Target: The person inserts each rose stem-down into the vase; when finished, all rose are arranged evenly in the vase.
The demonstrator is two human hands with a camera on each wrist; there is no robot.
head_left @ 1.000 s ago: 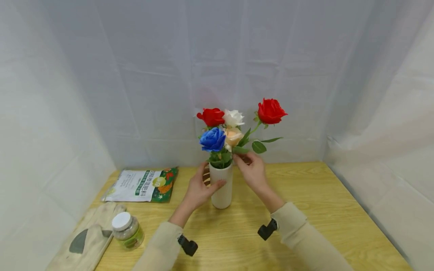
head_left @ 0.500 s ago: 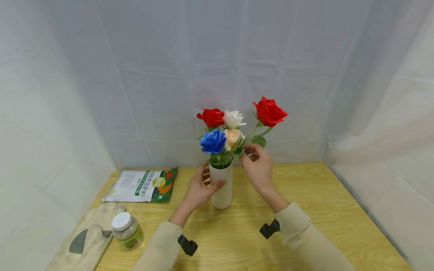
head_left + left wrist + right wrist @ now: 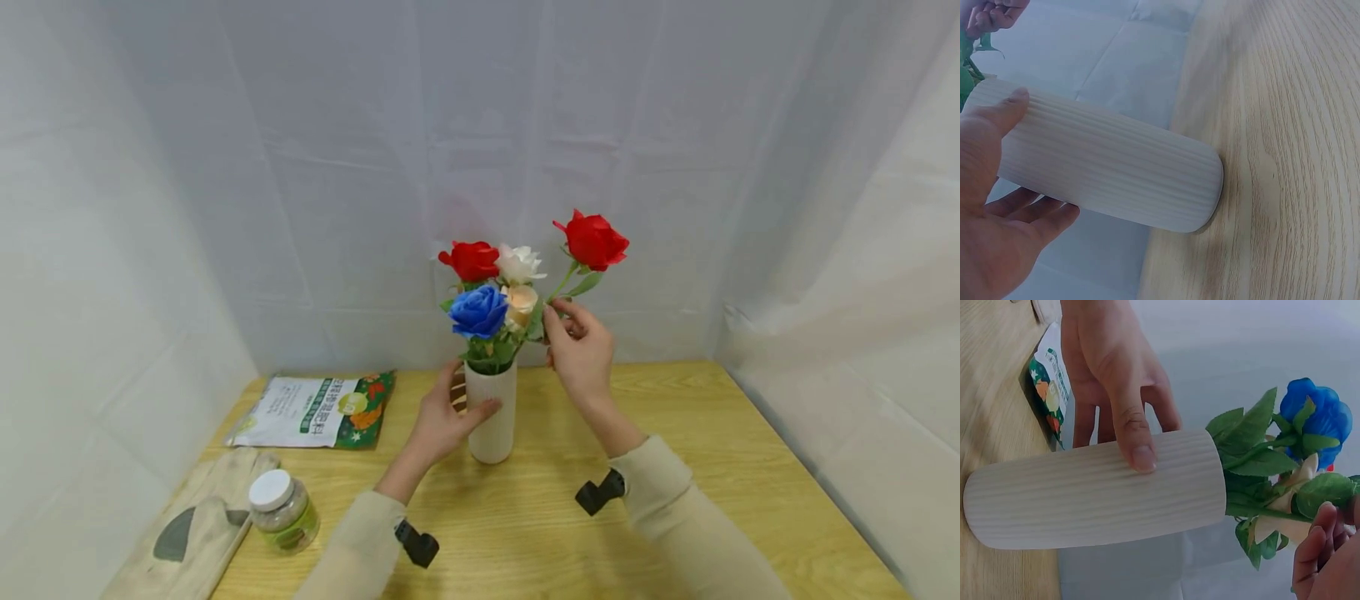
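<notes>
A white ribbed vase (image 3: 491,425) stands upright on the wooden table. My left hand (image 3: 437,425) grips it near the top, thumb in front and fingers round the far side, as the left wrist view confirms. In the vase are a blue rose (image 3: 478,311), a peach rose (image 3: 521,305), a white rose (image 3: 521,264) and a red rose (image 3: 470,261). Right of them, a second red rose (image 3: 595,242) leans outward on a green stem. My right hand (image 3: 583,354) pinches that stem among its leaves. The stem's lower end is hidden by leaves and the vase.
A printed white and green bag (image 3: 318,412) lies at the table's back left. Nearer stands a white-lidded jar (image 3: 283,512), beside pale gloves (image 3: 202,533). White sheeting (image 3: 360,183) encloses the back and both sides.
My right hand has moved up and slightly right along the outer red rose's stem. That rose has shifted slightly left and up. The left hand still holds the vase in place.
</notes>
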